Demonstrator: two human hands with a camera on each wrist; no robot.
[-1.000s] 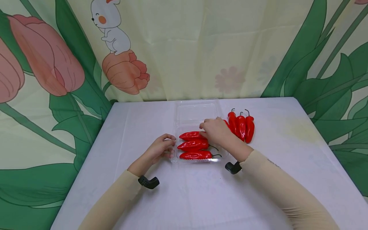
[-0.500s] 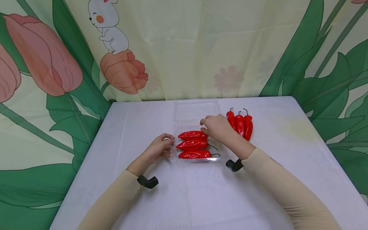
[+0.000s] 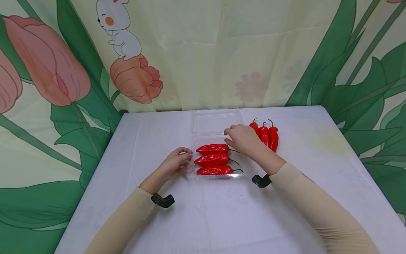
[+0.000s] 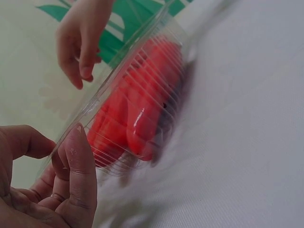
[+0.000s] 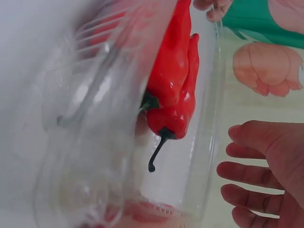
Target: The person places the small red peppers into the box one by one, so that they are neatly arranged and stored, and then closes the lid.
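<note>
A clear plastic clamshell box [image 3: 219, 176] lies on the table, its lid [image 3: 215, 123] folded back. Inside are three red chili peppers side by side: a far one [image 3: 211, 149], a middle one [image 3: 211, 159] and a near one [image 3: 214, 170], stems toward the right. My left hand [image 3: 176, 163] pinches the box's left rim between thumb and fingers, seen closely in the left wrist view. Above the box's right side hovers my right hand [image 3: 243, 140], holding nothing; its fingers [image 5: 249, 173] are spread and apart from the far pepper [image 5: 173, 118] in the right wrist view.
Several more red chili peppers [image 3: 273, 139] lie on the white-covered table [image 3: 209, 211] right of the box, partly hidden by my right hand. Behind the table hangs a printed curtain [image 3: 196, 63] with tulips and a rabbit.
My right hand has let go of the far pepper in the box and moved up and right, uncovering its stem. My left hand keeps its place at the rim.
</note>
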